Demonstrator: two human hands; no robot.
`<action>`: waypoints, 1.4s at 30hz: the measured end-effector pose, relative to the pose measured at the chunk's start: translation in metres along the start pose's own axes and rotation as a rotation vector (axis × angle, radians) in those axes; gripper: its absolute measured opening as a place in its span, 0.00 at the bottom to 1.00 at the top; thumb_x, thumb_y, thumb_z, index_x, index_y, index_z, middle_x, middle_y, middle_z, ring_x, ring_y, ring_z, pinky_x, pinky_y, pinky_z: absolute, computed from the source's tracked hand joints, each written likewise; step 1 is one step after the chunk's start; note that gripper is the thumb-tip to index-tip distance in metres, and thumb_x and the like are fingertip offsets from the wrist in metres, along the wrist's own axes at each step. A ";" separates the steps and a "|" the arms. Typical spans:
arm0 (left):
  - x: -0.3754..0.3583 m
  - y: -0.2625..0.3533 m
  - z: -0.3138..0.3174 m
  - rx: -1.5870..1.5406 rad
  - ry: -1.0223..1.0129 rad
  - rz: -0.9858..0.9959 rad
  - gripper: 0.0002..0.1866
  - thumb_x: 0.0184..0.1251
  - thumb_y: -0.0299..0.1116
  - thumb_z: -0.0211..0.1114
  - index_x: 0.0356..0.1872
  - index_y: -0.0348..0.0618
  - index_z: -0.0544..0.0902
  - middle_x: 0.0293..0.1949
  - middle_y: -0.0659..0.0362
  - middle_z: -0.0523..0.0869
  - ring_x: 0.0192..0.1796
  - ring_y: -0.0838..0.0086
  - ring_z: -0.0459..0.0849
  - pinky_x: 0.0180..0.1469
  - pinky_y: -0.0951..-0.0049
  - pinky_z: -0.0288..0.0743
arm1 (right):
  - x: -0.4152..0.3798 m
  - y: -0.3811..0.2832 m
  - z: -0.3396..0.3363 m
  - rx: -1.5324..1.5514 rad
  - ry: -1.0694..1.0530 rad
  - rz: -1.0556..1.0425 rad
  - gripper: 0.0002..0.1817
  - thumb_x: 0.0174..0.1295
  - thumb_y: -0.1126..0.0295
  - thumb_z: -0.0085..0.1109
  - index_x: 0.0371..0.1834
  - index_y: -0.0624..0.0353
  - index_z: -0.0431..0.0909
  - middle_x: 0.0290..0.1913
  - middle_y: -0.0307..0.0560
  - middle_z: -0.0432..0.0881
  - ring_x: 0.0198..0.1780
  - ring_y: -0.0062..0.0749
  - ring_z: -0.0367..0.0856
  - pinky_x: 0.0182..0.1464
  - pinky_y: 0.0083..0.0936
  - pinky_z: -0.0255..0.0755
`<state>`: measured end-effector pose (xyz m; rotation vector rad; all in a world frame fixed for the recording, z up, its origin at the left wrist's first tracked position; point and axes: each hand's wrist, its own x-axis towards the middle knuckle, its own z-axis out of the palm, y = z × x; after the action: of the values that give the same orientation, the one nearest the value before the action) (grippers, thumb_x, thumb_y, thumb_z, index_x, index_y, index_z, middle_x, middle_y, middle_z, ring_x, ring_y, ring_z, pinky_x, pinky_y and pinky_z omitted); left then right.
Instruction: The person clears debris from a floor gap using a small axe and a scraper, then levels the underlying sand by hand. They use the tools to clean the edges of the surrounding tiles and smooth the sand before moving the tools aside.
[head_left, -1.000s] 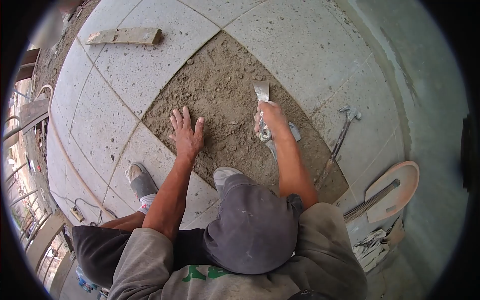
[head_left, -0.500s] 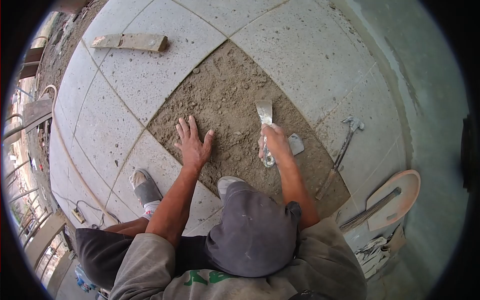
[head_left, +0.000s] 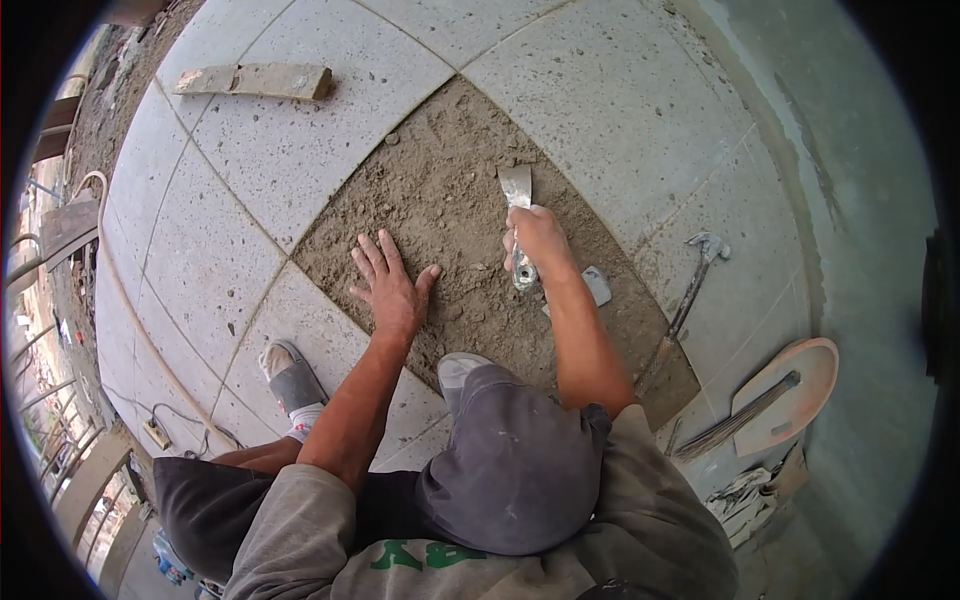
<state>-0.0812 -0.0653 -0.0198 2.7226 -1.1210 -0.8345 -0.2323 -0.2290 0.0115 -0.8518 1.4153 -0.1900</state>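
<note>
My right hand [head_left: 540, 242] is wrapped round the handle of a putty knife [head_left: 517, 184], whose flat metal blade points away from me and meets the loose grey-brown sand [head_left: 450, 170]. That sand fills a diamond-shaped gap among the large grey floor tiles [head_left: 590, 90]. Fingers spread, my left hand [head_left: 392, 292] lies on the sand near the gap's left edge and holds nothing. Just right of my right wrist, a small pale flat piece [head_left: 597, 285] rests on the sand, partly hidden by the forearm.
A hammer [head_left: 688, 290] lies across the gap's right edge. Farther right are a bundle-like brush [head_left: 740, 415], an orange-rimmed plastic piece [head_left: 815, 385] and crumpled sacking [head_left: 745, 505]. A broken wooden strip [head_left: 280, 80] lies far left; a hose [head_left: 130, 300] runs along the left.
My right hand has pushed the putty knife forward and slightly left over the sand. My left hand has shifted slightly right and stays spread on the sand.
</note>
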 end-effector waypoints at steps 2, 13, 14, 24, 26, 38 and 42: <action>0.001 0.001 -0.004 -0.013 -0.005 -0.007 0.53 0.63 0.57 0.66 0.79 0.50 0.43 0.80 0.44 0.35 0.80 0.44 0.34 0.66 0.18 0.38 | -0.003 0.005 -0.003 0.044 -0.016 -0.017 0.15 0.66 0.61 0.49 0.36 0.64 0.72 0.19 0.44 0.75 0.12 0.32 0.74 0.16 0.31 0.70; 0.005 0.001 0.002 -0.013 0.021 -0.003 0.52 0.64 0.56 0.66 0.79 0.50 0.44 0.80 0.45 0.35 0.81 0.45 0.34 0.65 0.18 0.38 | 0.016 0.014 0.002 0.045 -0.020 -0.048 0.17 0.71 0.57 0.48 0.37 0.63 0.71 0.18 0.44 0.74 0.12 0.32 0.74 0.15 0.30 0.68; 0.002 0.001 -0.003 -0.004 -0.004 -0.017 0.51 0.65 0.55 0.65 0.79 0.50 0.44 0.80 0.46 0.35 0.81 0.45 0.35 0.65 0.17 0.37 | 0.013 0.021 0.005 0.093 0.012 -0.078 0.17 0.71 0.57 0.48 0.36 0.63 0.71 0.18 0.44 0.75 0.13 0.32 0.74 0.15 0.30 0.68; 0.001 0.066 0.003 -0.599 -0.032 0.096 0.36 0.75 0.55 0.52 0.70 0.33 0.64 0.70 0.33 0.63 0.73 0.42 0.62 0.71 0.53 0.59 | 0.030 0.013 0.030 0.629 -0.048 -0.056 0.12 0.70 0.68 0.45 0.52 0.61 0.64 0.32 0.51 0.79 0.19 0.35 0.78 0.18 0.33 0.75; 0.013 0.081 -0.003 -0.670 -0.092 0.075 0.36 0.75 0.56 0.51 0.66 0.30 0.67 0.64 0.32 0.70 0.68 0.42 0.69 0.68 0.55 0.63 | 0.038 0.016 0.037 0.601 -0.005 -0.070 0.11 0.71 0.66 0.45 0.49 0.62 0.67 0.30 0.48 0.77 0.19 0.32 0.76 0.19 0.29 0.74; 0.030 0.089 -0.004 -0.674 -0.297 -0.002 0.28 0.79 0.52 0.44 0.38 0.33 0.77 0.23 0.51 0.80 0.19 0.64 0.78 0.23 0.65 0.72 | 0.048 0.014 0.058 0.488 0.156 -0.004 0.14 0.72 0.64 0.45 0.41 0.68 0.69 0.28 0.46 0.77 0.20 0.28 0.74 0.23 0.27 0.73; -0.002 0.081 -0.013 -0.651 -0.298 -0.056 0.29 0.77 0.52 0.49 0.48 0.27 0.76 0.45 0.30 0.83 0.51 0.36 0.81 0.53 0.48 0.74 | -0.002 0.027 0.060 0.633 0.110 0.022 0.11 0.72 0.65 0.48 0.40 0.64 0.68 0.27 0.46 0.75 0.20 0.30 0.73 0.24 0.29 0.74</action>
<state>-0.1263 -0.1244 0.0138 2.1380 -0.6431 -1.3609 -0.1882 -0.1841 -0.0082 -0.3049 1.3484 -0.6379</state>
